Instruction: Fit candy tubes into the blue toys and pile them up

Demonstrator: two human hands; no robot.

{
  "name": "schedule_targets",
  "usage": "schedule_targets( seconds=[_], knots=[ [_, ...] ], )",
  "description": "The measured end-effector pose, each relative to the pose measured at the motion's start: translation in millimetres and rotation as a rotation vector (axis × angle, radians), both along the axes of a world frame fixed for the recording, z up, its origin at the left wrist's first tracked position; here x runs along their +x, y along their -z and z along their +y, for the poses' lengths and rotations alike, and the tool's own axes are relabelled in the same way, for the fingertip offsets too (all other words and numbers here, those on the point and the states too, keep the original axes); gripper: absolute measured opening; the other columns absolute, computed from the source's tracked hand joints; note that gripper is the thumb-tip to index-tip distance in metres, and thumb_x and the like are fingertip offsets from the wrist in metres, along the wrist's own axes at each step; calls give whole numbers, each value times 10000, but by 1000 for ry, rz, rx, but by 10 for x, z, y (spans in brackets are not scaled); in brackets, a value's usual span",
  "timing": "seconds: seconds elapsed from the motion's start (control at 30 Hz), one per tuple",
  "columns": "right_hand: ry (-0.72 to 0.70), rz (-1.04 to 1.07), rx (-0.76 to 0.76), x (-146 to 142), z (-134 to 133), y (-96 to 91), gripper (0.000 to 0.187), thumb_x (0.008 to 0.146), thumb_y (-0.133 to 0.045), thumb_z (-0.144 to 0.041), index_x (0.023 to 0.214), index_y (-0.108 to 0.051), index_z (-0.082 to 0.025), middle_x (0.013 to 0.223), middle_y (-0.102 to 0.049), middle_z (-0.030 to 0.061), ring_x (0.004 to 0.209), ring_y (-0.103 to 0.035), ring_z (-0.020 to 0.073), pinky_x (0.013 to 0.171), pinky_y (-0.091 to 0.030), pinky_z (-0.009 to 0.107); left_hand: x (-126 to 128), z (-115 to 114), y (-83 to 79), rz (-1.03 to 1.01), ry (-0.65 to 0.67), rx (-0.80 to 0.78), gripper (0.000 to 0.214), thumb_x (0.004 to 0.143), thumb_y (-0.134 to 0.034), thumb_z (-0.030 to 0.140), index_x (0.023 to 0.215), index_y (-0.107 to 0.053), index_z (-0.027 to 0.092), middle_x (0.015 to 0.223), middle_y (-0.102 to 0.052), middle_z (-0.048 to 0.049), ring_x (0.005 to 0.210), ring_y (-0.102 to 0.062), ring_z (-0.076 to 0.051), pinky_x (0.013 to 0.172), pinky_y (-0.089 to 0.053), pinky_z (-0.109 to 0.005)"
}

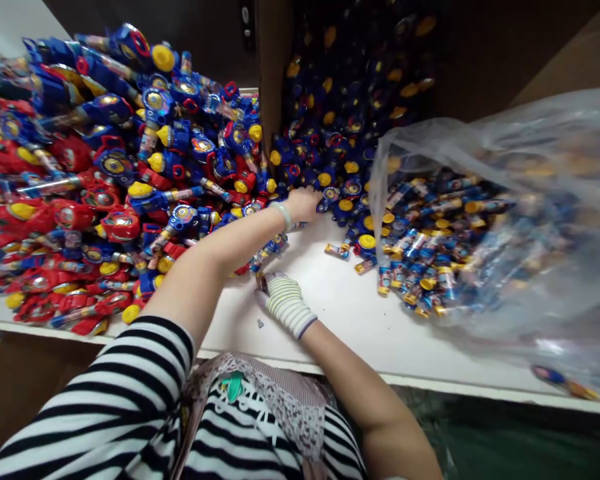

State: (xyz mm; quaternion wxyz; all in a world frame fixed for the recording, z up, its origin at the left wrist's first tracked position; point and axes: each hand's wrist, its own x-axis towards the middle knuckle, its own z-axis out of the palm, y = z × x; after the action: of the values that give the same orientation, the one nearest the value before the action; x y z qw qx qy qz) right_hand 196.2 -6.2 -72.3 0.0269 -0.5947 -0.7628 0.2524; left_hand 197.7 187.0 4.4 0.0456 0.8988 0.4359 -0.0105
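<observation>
My left hand (304,202), bare with a pale band at the wrist, reaches across the white table (340,313) to the edge of a heap of blue and yellow toy parts (340,153). Its fingers are curled down onto a blue piece there. My right hand (285,303) wears a striped knit glove and rests on the table close to me. Its fingers are closed round a small dark item at their tips, too small to name. A few loose foil-wrapped tubes (337,251) lie between the two hands and the bag.
A large pile of red and blue assembled toys (105,187) fills the table's left side. A clear plastic bag (505,220) full of small tubes lies open on the right. A cardboard wall (273,67) stands behind. The table's front edge (430,381) runs near my body.
</observation>
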Motion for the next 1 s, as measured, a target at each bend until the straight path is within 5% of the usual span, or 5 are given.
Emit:
schedule_targets(
  seconds=[0.2,0.5,0.67,0.83,1.0],
  knots=[
    [-105,27,6,135,-100,24,275,866,-570,-281,1094,-665,-163,1128,-660,145,1057,-592,267,906,-466,383,123,-178,388,104,44,-17,551,797,-574,122,1345,-521,106,1309,-492,-252,1152,-530,-376,873,-439,-428],
    [434,682,287,1369,-319,58,358,889,-534,-381,1188,-572,-187,1144,-664,116,1000,-635,237,895,-503,411,-632,-509,-65,-551,172,-360,515,759,-669,295,1246,-572,159,1186,-608,-68,1073,-580,-224,979,-459,-342],
    [324,538,379,1405,-328,-172,327,901,-523,-360,1175,-590,-196,1136,-672,114,1024,-630,248,911,-496,416,-976,-897,-43,-581,348,-503,349,772,-659,306,1097,-643,179,1117,-583,-66,1059,-570,-209,984,-465,-353],
    [130,264,350,1216,-292,-396,305,941,-466,-349,1134,-621,-171,1099,-688,125,973,-635,243,851,-483,352,-1009,-1030,-51,-580,406,-459,322,785,-630,240,1100,-620,172,1085,-542,-71,1046,-545,-204,977,-465,-365],
    [166,81,198,1078,-430,-478,369,944,-460,-440,1082,-634,-145,973,-697,130,779,-620,228,701,-436,322,-996,-1175,-107,-549,547,-345,302,794,-602,192,1096,-606,191,1069,-510,-88,1035,-505,-230,952,-457,-399]
  ],
)
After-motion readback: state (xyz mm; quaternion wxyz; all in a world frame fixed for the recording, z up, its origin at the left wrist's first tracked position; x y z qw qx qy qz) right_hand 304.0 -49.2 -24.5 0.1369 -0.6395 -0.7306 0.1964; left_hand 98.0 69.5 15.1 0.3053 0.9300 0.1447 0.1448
